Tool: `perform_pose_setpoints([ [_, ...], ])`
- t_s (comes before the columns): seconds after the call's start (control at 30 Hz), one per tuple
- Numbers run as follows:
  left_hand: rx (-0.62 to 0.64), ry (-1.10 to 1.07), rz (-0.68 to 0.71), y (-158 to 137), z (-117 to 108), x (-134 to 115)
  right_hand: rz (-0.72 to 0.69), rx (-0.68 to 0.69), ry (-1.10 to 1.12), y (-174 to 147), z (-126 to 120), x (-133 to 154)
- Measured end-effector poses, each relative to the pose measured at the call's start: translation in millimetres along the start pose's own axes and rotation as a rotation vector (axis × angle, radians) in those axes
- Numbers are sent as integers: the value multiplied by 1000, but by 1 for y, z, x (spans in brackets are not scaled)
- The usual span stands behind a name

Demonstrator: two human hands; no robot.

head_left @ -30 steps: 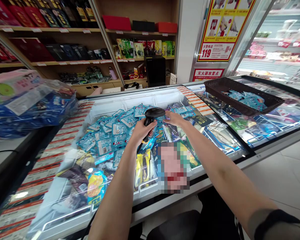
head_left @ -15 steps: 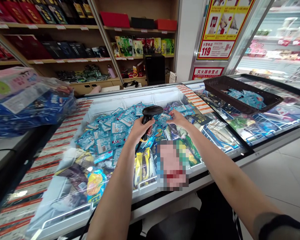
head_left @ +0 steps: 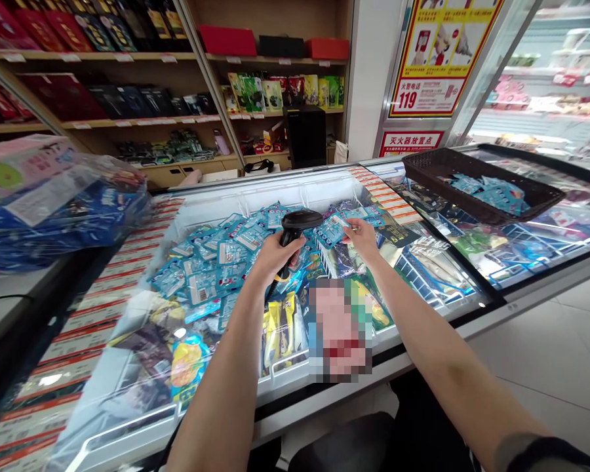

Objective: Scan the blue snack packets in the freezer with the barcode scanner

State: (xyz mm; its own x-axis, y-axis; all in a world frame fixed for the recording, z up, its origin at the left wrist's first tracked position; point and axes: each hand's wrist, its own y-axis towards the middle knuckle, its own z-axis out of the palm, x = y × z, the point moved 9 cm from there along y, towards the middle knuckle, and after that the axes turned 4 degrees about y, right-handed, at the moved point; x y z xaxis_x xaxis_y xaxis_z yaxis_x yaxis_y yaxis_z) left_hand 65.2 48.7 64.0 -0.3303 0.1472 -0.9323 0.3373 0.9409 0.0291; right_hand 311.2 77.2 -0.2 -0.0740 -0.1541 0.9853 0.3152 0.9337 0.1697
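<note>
My left hand [head_left: 279, 254] is wrapped round the handle of a black barcode scanner [head_left: 301, 221], its head held over the freezer's glass top. My right hand [head_left: 362, 237] pinches the edge of a small blue packet [head_left: 332, 230], just right of the scanner head. A heap of similar blue packets [head_left: 233, 252] with white barcode labels lies left of the scanner. Several more packets [head_left: 366, 213] are spread beyond my right hand.
A dark brown basket [head_left: 535, 213] with blue packets stands on the freezer at right. Plastic-wrapped goods [head_left: 63, 203] are stacked at left. Frozen food bags show through the glass [head_left: 137, 387]. Shelves [head_left: 142, 121] line the back; a black box-shaped object [head_left: 305, 137] stands before them.
My right hand has moved slightly right, drawing the pinched blue packet from beside the scanner head so more of it shows. My left hand still holds the scanner in about the same place.
</note>
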Motion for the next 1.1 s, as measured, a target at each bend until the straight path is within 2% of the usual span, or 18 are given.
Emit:
perform_pose_setpoints([
  [0.63,62,66,7,1,9,-4,-12,19,-79,1,3,0],
  [0.83,60,18,-8,-1,11,-5,-8,20,-76,-2,4,6],
  [0.93,41,16,-2,-1,8,-6,-61,-57,-46,-3,-5,12],
  [1.1,-14,36,26,-2,-4,-9,-207,-266,-74,-5,-36,23],
])
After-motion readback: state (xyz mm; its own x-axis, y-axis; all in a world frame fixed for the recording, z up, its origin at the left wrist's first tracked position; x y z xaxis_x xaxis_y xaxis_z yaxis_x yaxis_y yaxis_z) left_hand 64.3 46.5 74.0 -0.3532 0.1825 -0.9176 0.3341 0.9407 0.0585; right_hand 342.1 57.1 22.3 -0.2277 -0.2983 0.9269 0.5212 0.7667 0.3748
